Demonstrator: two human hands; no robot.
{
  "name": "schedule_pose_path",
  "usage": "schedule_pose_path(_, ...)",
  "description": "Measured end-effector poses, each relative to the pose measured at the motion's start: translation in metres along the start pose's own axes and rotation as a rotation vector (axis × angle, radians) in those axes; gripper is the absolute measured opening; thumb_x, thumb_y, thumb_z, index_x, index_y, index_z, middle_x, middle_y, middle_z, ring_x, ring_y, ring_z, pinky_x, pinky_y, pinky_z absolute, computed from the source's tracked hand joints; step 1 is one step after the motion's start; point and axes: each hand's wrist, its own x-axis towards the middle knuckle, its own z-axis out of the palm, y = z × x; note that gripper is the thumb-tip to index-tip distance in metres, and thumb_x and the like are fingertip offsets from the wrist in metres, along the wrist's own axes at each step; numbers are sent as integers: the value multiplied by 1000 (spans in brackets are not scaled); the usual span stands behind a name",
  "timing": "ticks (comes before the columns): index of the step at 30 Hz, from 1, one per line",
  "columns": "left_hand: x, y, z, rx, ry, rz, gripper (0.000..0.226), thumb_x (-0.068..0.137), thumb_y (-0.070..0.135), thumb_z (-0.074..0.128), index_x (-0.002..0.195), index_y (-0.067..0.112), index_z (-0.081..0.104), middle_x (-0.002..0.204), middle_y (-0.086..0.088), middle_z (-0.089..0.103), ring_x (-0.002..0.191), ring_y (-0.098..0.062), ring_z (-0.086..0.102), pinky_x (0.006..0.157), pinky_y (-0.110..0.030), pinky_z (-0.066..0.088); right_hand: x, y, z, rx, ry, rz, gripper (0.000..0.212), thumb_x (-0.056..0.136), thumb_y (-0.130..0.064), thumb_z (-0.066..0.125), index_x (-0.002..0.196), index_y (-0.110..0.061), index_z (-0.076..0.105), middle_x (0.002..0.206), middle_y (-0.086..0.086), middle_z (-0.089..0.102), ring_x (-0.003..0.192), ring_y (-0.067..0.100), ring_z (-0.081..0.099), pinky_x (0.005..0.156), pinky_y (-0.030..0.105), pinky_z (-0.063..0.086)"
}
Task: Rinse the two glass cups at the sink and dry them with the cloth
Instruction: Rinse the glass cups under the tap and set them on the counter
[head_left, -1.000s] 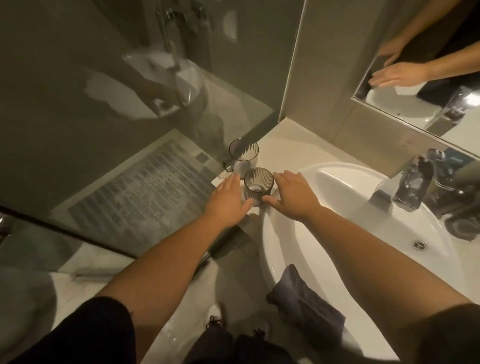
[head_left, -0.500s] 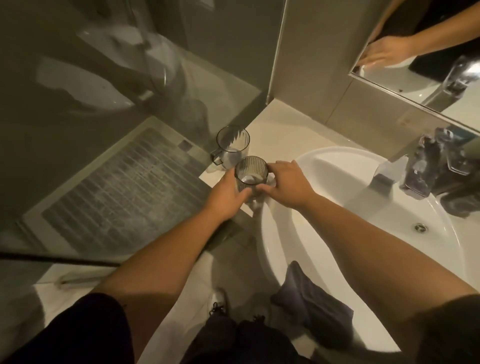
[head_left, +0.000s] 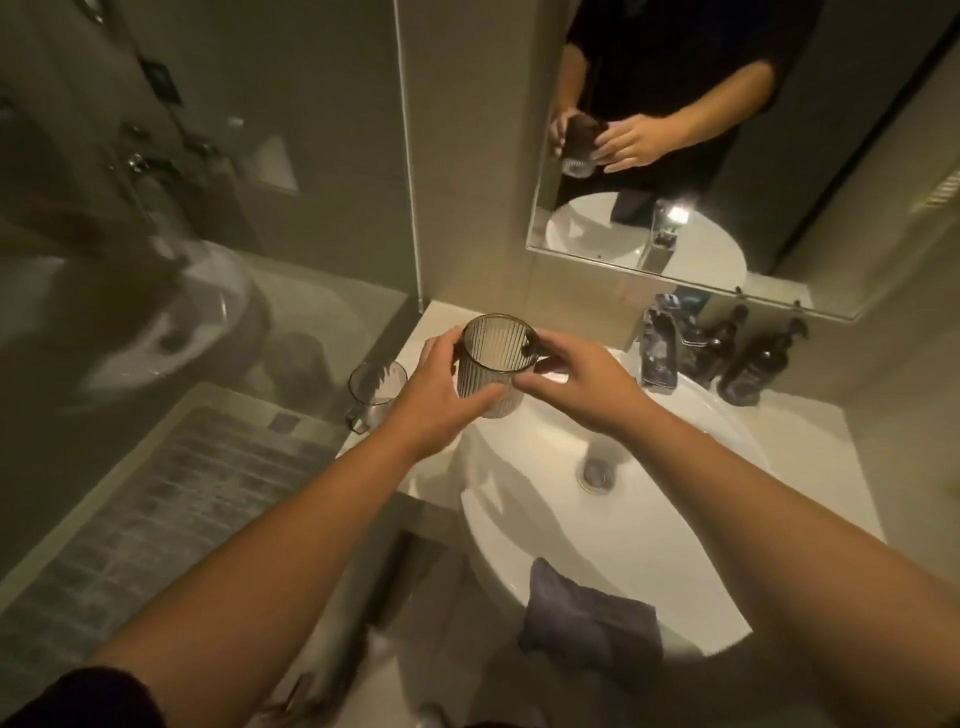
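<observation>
A ribbed glass cup (head_left: 493, 371) is lifted above the back left rim of the white sink (head_left: 675, 561). My left hand (head_left: 441, 392) grips its left side, and my right hand (head_left: 576, 384) curls round its right side with fingers at the rim. The second glass cup (head_left: 375, 388), clear with a handle, stands upright on the counter just left of my left hand. A dark grey cloth (head_left: 589, 618) hangs over the sink's front rim, near my right forearm.
The chrome faucet (head_left: 658, 351) stands at the sink's back, with two dark pump bottles (head_left: 748, 366) to its right. The drain (head_left: 597, 474) lies mid-basin. A mirror (head_left: 727, 156) hangs above. A glass shower partition (head_left: 208, 260) borders the counter on the left.
Both hands closed on the ribbed cup and lifted it off the counter, toward the sink. The handled cup stayed in place. The camera tilted up, showing more mirror.
</observation>
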Motion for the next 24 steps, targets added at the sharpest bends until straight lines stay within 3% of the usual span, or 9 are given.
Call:
schedule_pose_path(3, 6, 13, 23, -15, -136, 36, 84, 79, 39, 77, 147, 22, 31, 144, 1, 42, 131, -14, 48, 112, -33, 41, -28, 12, -17, -2, 59, 65, 54, 81, -35, 73, 131, -23, 56, 119, -9, 66, 98, 3, 65, 91, 31, 53)
schedule_pose_path(7, 5, 23, 61, -58, -274, 54, 83, 82, 27, 81, 146, 21, 27, 135, 5, 47, 125, -13, 51, 100, -18, 42, -64, 31, -28, -2, 112, 148, 50, 81, -32, 73, 128, -27, 57, 111, -18, 64, 94, -4, 63, 84, 17, 49)
schedule_pose_path(9, 2, 23, 80, -67, -312, 60, 86, 82, 27, 81, 148, 22, 27, 135, 7, 46, 125, -11, 50, 102, -19, 42, -76, 42, -33, -11, 83, 207, 48, 82, -33, 71, 128, -29, 57, 110, -18, 64, 93, -3, 62, 80, 13, 46)
schedule_pose_path(12, 0, 15, 107, -81, -331, 16, 83, 82, 25, 81, 147, 23, 28, 135, 5, 47, 126, -14, 50, 102, -22, 41, -89, 62, -49, -42, 26, 277, 40, 85, -35, 69, 123, -27, 63, 112, -9, 67, 95, 3, 63, 85, 22, 51)
schedule_pose_path(15, 2, 5, 126, -80, -311, -57, 84, 81, 28, 81, 146, 24, 28, 135, 4, 48, 125, -13, 49, 98, -22, 38, -85, 85, -78, -228, 220, 299, 16, 89, -30, 63, 98, -19, 69, 94, -4, 66, 87, 10, 61, 80, 33, 53)
schedule_pose_path(18, 7, -2, 141, -72, -298, -111, 86, 81, 30, 81, 146, 22, 26, 136, 3, 46, 125, -13, 48, 98, -22, 36, -53, 106, -109, -540, 371, 208, 21, 86, -30, 57, 101, -16, 59, 100, 2, 56, 100, 25, 55, 76, 34, 45)
schedule_pose_path(21, 17, 0, 157, -68, -279, -149, 86, 80, 29, 81, 146, 20, 26, 135, 2, 47, 123, -14, 50, 94, -17, 37, -5, 118, -129, -774, 114, 87, 57, 84, -29, 62, 136, -13, 43, 139, 11, 46, 127, 31, 43, 100, 44, 43)
schedule_pose_path(24, 29, 4, 171, -83, -260, -170, 83, 80, 29, 81, 144, 20, 28, 135, 2, 47, 122, -13, 52, 88, -11, 38, 31, 125, -131, -999, -95, -2, 51, 85, -21, 62, 132, -10, 46, 134, 11, 51, 122, 31, 43, 98, 46, 42)
